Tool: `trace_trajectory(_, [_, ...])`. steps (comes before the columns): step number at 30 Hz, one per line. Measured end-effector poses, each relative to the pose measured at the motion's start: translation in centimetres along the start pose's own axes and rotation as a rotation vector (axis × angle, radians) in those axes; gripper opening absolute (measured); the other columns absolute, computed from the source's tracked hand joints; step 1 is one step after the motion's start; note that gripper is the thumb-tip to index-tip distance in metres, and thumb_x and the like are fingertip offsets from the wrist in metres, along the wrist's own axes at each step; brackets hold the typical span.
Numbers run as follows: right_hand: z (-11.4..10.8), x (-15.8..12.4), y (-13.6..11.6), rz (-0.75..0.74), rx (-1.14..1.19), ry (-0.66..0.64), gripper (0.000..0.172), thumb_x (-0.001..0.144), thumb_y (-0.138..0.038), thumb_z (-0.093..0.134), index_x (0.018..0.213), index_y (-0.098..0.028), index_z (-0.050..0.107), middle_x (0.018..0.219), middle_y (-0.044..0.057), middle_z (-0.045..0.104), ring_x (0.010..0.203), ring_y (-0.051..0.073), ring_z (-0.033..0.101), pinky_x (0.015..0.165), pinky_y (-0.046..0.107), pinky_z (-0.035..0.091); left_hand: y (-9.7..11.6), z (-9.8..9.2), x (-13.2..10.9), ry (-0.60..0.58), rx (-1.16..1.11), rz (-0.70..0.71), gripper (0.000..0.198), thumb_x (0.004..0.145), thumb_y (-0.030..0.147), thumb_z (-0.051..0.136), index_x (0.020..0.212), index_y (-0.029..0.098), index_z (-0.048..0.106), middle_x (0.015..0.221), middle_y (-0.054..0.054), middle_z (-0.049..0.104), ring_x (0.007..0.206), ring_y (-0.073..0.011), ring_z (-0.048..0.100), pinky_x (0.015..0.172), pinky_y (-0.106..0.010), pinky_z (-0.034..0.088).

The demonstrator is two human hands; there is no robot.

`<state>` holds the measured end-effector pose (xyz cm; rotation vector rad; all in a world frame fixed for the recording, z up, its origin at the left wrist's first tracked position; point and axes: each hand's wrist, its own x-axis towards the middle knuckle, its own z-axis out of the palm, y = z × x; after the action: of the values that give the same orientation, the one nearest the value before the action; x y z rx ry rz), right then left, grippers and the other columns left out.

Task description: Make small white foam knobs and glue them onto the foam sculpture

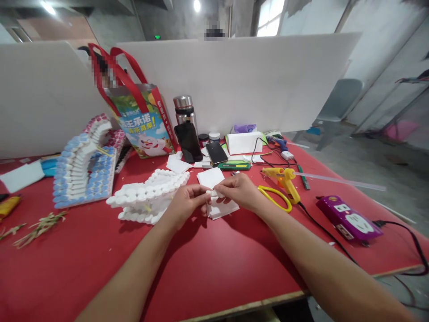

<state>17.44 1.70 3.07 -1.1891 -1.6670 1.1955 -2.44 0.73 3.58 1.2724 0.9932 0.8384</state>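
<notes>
My left hand [191, 202] and my right hand [237, 190] meet at the middle of the table. Between their fingertips they pinch a small white piece [213, 193], perhaps folded paper; the fingers hide most of it. Under and behind the hands lie white paper sheets [223, 209]. Left of my left hand rests a white structure [144, 194] built from many small rounded pieces. A yellow hot glue gun [284, 181] lies right of my right hand, beside a yellow ring-shaped handle [273, 197].
A purple power strip [348, 219] sits at right with cords. Behind the hands are a green cutter [234, 166], phones [216, 153], a steel flask [184, 109] and a shopping bag [144, 120]. A blue-and-white model [83, 174] stands left on the red table [214, 277].
</notes>
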Motion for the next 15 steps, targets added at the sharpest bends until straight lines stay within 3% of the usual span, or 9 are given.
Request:
trace_trajectory(3, [-0.03,0.02,0.09,-0.036,-0.027,0.042,0.031,0.086,-0.034,0.065,0.062,-0.015,0.071,0.062,0.003,0.068,0.056,0.013,0.065,0.055,0.023,0.055,0.08,0.08,-0.11,-0.002,0.009,0.0,0.028,0.077,0.036,0.082,0.088,0.013,0.072,0.06,-0.001,0.063,0.048,-0.0119,0.057,0.049,-0.025,0.049])
trace_trajectory(7, [-0.09,0.06,-0.47,0.169,0.165,-0.021,0.032,0.085,-0.046,0.07,0.077,-0.015,0.073,0.069,0.005,0.074,0.056,0.015,0.07,0.052,0.024,0.057,-0.1,-0.04,-0.06,0.019,-0.012,0.025,0.026,0.077,0.036,0.081,0.085,0.013,0.07,0.061,-0.001,0.063,0.048,-0.011,0.056,0.051,-0.026,0.051])
trace_trajectory(9, [0.0,0.05,-0.63,0.204,0.193,-0.051,0.031,0.08,-0.046,0.076,0.083,-0.015,0.075,0.074,0.006,0.076,0.058,0.016,0.071,0.053,0.024,0.057,-0.22,-0.05,-0.04,0.013,-0.018,0.019,0.027,0.078,0.038,0.08,0.085,0.014,0.07,0.056,0.0,0.06,0.047,-0.0119,0.055,0.049,-0.026,0.051])
trace_trajectory(15, [0.49,-0.09,-0.06,0.069,0.141,-0.042,0.02,0.083,-0.034,0.071,0.082,-0.015,0.077,0.065,0.005,0.073,0.06,0.017,0.072,0.06,0.027,0.059,-0.38,0.14,0.0,0.009,-0.077,0.02,0.028,0.076,0.036,0.082,0.085,0.012,0.072,0.065,-0.002,0.065,0.048,-0.01,0.055,0.049,-0.025,0.051])
